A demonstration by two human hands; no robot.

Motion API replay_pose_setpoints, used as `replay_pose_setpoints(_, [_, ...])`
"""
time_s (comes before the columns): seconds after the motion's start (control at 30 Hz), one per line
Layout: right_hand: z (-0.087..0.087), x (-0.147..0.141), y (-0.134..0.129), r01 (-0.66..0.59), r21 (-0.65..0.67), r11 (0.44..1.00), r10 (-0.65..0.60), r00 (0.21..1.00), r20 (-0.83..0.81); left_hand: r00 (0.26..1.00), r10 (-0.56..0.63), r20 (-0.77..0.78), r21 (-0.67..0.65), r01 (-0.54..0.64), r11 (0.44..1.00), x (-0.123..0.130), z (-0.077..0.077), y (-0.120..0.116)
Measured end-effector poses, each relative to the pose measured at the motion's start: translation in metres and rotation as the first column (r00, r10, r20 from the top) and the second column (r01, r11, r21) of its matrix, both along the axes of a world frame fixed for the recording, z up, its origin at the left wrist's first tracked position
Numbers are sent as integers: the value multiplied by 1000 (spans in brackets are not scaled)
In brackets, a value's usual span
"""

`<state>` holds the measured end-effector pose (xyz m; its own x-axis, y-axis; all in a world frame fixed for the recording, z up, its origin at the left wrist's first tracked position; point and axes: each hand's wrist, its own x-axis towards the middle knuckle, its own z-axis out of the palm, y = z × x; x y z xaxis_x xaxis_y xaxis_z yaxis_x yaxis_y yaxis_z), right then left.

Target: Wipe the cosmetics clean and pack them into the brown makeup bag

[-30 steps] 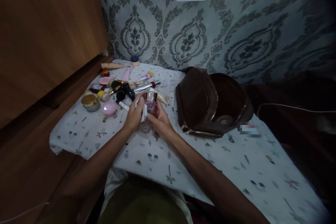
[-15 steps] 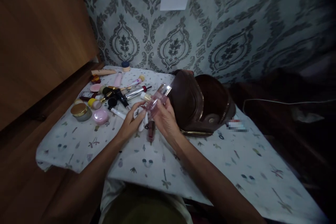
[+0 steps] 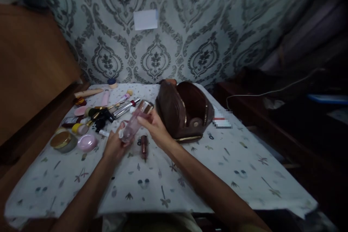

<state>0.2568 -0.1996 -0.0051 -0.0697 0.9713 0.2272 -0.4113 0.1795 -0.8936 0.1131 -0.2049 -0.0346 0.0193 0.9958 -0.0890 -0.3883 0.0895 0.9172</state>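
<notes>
A clear pink bottle (image 3: 133, 126) with a shiny silver cap is held tilted above the table between both hands. My right hand (image 3: 154, 125) is closed around it near the cap end. My left hand (image 3: 115, 144) is closed at its lower end, with something white and blurred beside the fingers. Below the bottle lies a small dark pink tube (image 3: 144, 147), and a little black ring sits beside it. To the right of my right hand, a brown cosmetic bag (image 3: 170, 107) stands unzipped, its dark inside showing.
Left of the hands lie a gold-lidded jar (image 3: 63, 141), a pink round jar (image 3: 87, 142), a silver tube (image 3: 126, 108) and several other cosmetics. A blue-lidded jar (image 3: 111, 83) stands near the wall. A wooden cabinet (image 3: 35, 58) borders the left side. A white cable (image 3: 258, 95) hangs at right.
The view has turned right and up. The bottle has come away from the bag's side and tilts more upright. My left hand now sits lower on it.
</notes>
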Motion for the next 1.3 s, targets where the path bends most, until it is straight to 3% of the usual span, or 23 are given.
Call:
replay_pose_setpoints(0.2, [16, 20, -5, -127, 63, 990, 117, 983, 144, 1000, -9, -2, -33, 9, 999, 0, -5, 5])
replay_pose_setpoints(0.57, [24, 42, -20, -22, 101, 995, -6, 961, 275, 992, 44, 121, -179, -22, 984, 8, -4, 5])
replay_pose_setpoints(0.73, [47, 62, -28, 113, 210, 971, -170, 945, 278, 988, 66, 142, -228, -33, 973, 5, 8, -1])
replay_pose_setpoints(0.8, [64, 81, -30, 267, 314, 911, -359, 889, 286, 987, 75, 139, -257, -38, 966, 4, 13, -2])
replay_pose_setpoints(0.9, [90, 117, -30, 502, 509, 699, -688, 665, 289, 987, 105, 120, -282, -67, 957, 5, 18, -2])
replay_pose_setpoints(0.97, [101, 142, -26, 562, 599, 570, -806, 523, 277, 988, 119, 98, -277, -88, 957, 6, 17, -2])
replay_pose_setpoints(1.03, [107, 165, -20, 558, 649, 517, -846, 449, 288, 989, 135, 60, -243, -117, 963, 7, 13, -2])
replay_pose_setpoints(1.13, [105, 191, -7, 487, 670, 560, -820, 441, 365, 978, 207, 8, -219, -200, 955, 7, 5, -2])
replay_pose_setpoints(1.3, [94, 213, 24, 268, 627, 732, -674, 425, 605, 984, 162, -75, -351, -178, 919, -13, -26, 20])
